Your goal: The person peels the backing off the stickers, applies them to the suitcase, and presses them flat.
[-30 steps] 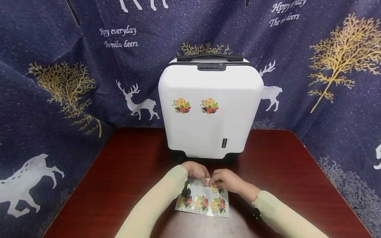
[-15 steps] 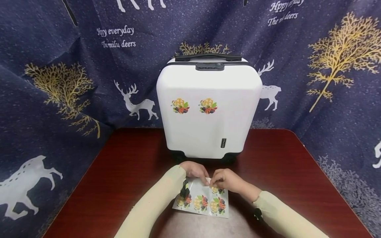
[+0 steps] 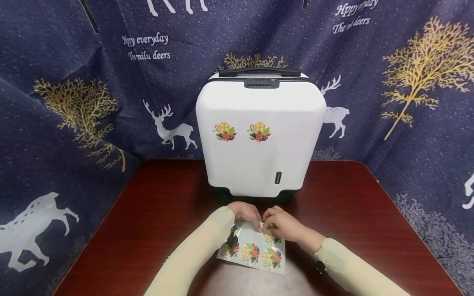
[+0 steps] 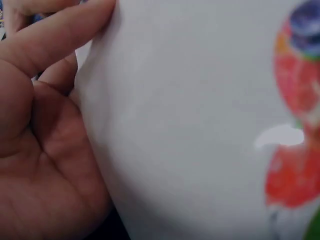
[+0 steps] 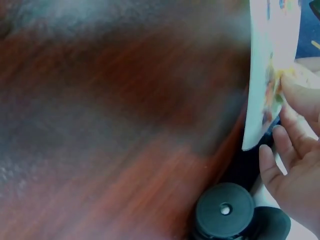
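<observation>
A white sheet of fruit stickers [image 3: 249, 237] is held tilted over the near part of the table. My left hand [image 3: 247, 212] grips its top edge, thumb on the front face; the left wrist view shows the palm and fingers of that hand [image 4: 50, 135] behind the sheet [image 4: 185, 110]. At the upper right corner, my right hand [image 3: 285, 226] pinches the edge of a fruit sticker [image 3: 273, 238]. In the right wrist view the thumb of that hand [image 5: 295, 160] lies on the sticker's yellow part. A bare white patch shows on the sheet's upper left; a row of stickers fills its lower half.
Upright behind the hands stands a white suitcase [image 3: 255, 164]. It bears a left fruit sticker [image 3: 225, 132] and a right one [image 3: 259, 132] side by side. It rests on a dark red table [image 3: 163, 205], before a blue deer-print cloth [image 3: 155, 20].
My right fingers have shifted slightly on the sticker's edge, and the sheet's lower right corner has dropped a little. My left hand keeps its grip almost unmoved.
</observation>
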Action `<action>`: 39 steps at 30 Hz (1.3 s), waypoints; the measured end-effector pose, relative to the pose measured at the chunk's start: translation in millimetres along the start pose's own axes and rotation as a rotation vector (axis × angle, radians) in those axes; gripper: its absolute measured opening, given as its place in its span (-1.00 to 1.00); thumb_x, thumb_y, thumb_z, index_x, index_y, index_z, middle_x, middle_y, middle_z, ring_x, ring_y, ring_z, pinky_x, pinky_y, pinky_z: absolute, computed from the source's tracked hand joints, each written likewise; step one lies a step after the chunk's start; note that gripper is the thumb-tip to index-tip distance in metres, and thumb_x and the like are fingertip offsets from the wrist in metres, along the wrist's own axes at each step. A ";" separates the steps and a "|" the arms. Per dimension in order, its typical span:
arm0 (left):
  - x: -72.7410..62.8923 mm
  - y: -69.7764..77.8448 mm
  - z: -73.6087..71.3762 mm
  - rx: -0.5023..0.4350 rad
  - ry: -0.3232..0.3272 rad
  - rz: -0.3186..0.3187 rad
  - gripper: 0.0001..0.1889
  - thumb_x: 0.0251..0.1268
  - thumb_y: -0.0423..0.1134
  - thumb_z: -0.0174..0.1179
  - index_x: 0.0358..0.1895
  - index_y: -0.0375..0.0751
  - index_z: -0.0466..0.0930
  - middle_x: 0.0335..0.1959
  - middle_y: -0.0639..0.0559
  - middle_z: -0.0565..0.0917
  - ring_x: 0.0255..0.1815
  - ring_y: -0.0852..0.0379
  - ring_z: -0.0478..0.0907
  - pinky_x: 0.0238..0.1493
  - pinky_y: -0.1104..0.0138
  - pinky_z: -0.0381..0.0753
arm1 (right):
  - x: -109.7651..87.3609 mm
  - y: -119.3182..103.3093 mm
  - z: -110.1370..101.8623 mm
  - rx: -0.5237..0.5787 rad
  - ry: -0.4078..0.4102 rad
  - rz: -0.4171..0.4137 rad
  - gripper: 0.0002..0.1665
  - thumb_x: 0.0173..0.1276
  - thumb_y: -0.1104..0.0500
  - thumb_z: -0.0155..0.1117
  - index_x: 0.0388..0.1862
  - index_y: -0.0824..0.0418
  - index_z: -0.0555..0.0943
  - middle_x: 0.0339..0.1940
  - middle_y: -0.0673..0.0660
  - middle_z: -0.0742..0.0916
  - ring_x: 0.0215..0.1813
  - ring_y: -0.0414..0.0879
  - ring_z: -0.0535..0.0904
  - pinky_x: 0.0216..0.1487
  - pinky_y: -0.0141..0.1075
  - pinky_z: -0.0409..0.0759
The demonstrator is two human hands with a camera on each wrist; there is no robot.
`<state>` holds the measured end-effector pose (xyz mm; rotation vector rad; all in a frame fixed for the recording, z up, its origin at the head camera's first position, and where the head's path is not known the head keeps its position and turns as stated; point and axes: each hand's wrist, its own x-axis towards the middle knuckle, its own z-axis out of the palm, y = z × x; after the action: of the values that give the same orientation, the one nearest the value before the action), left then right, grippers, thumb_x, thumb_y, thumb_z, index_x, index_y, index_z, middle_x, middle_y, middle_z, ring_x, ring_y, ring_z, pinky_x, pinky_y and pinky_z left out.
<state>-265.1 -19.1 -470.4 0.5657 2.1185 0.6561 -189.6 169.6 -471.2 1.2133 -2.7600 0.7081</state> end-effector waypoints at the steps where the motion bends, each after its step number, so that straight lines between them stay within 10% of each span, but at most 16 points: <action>1: -0.6 1.6 0.4 0.019 0.022 -0.008 -0.75 0.18 -0.23 0.41 -0.11 -0.27 0.80 -0.23 0.01 0.74 -0.30 0.19 0.53 -0.21 0.40 0.48 | 0.3 -1.2 -1.1 -0.019 -0.003 -0.004 -0.84 0.21 0.36 0.48 -0.42 0.10 0.78 -0.20 0.04 0.70 -0.15 -0.19 0.42 -0.11 -0.37 0.55; 39: -3.9 3.6 5.1 0.019 0.065 -0.043 -0.76 0.20 -0.22 0.46 -0.09 -0.20 0.81 -0.29 0.01 0.77 -0.37 0.19 0.58 -0.28 0.38 0.54 | 2.6 4.8 -8.2 0.052 -0.101 0.117 -0.84 0.23 0.46 0.39 -0.40 0.22 0.74 -0.41 0.00 0.77 -0.32 -0.35 0.56 -0.26 -0.46 0.61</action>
<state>-258.2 -17.3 -468.5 0.5147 2.1939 0.6386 -196.0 174.1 -465.2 1.1339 -2.9339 0.7530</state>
